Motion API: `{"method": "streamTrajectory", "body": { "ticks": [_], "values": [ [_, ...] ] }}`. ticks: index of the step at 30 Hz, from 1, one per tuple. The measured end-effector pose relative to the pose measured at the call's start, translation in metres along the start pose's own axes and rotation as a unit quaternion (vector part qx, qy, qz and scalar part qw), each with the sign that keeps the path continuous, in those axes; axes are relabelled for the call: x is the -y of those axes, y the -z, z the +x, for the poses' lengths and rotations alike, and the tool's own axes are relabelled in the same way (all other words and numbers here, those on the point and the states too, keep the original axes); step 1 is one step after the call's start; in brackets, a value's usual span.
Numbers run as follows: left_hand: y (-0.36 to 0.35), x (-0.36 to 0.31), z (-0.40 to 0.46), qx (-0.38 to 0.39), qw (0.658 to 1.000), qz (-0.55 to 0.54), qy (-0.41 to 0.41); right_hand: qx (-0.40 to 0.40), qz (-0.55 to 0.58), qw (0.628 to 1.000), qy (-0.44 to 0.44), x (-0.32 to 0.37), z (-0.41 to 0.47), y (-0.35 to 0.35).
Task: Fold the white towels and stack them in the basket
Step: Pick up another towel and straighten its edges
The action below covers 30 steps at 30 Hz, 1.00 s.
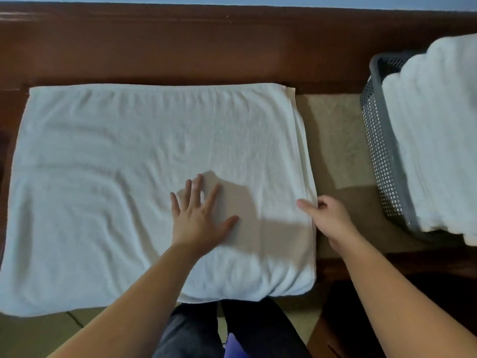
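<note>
Wide white terry towel [144,182], part-folded and lying flat, covers most of the beige padded table top [333,140] from its left edge to right of centre. Bare beige strip remains between the towel's right edge and the grey perforated plastic basket [379,151] at the right edge: passable, though the right hand [327,215] occupies its near part. Basket heaped above its rim with folded white towels [436,140]. Left hand [198,218] lies flat on the towel. Dark wooden ledge [180,47] borders the far edge.
</note>
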<state>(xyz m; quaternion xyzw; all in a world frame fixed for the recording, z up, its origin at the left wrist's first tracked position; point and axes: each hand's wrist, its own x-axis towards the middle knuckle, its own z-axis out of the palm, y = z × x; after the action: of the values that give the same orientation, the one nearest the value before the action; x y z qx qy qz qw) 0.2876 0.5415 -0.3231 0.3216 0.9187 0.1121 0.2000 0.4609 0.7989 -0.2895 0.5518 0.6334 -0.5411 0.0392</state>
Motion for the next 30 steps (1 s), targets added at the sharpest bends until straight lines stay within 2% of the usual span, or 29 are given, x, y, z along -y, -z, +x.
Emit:
{"method": "streamTrajectory", "body": {
  "ticks": [3,6,9,10,13,15,23,27,29,30],
  "values": [
    [-0.019,-0.026,-0.041,0.056,0.998,0.04,0.0,0.069,-0.001,0.998,-0.009,-0.015,-0.021,0.011],
    [-0.029,-0.035,-0.059,0.087,0.993,0.072,0.016,0.142,-0.065,0.988,-0.022,-0.037,-0.033,0.022],
    [-0.028,-0.038,-0.057,0.104,0.992,0.063,0.025,0.095,-0.079,0.992,-0.013,-0.052,-0.043,0.033],
    [-0.027,-0.038,-0.055,0.109,0.992,0.056,0.027,0.103,-0.072,0.992,-0.009,-0.054,-0.048,0.035],
    [-0.024,-0.038,-0.053,0.118,0.991,0.055,0.024,0.225,-0.061,0.971,-0.045,-0.056,-0.067,0.037],
    [-0.023,-0.037,-0.055,0.124,0.991,0.055,0.021,0.263,-0.122,0.955,-0.061,-0.062,-0.076,0.037],
    [-0.018,-0.023,-0.062,0.129,0.991,0.038,-0.02,0.214,-0.294,0.925,-0.112,-0.083,-0.083,0.058],
    [-0.008,-0.008,-0.071,0.116,0.992,0.026,-0.035,0.228,-0.427,0.864,-0.142,-0.066,-0.082,0.059],
    [-0.003,0.005,-0.082,0.097,0.995,0.011,-0.017,0.176,-0.527,0.823,-0.116,-0.046,-0.086,0.044],
    [-0.001,0.012,-0.089,0.085,0.996,0.006,0.001,0.13,-0.559,0.815,-0.076,-0.035,-0.087,0.031]
  ]
}}
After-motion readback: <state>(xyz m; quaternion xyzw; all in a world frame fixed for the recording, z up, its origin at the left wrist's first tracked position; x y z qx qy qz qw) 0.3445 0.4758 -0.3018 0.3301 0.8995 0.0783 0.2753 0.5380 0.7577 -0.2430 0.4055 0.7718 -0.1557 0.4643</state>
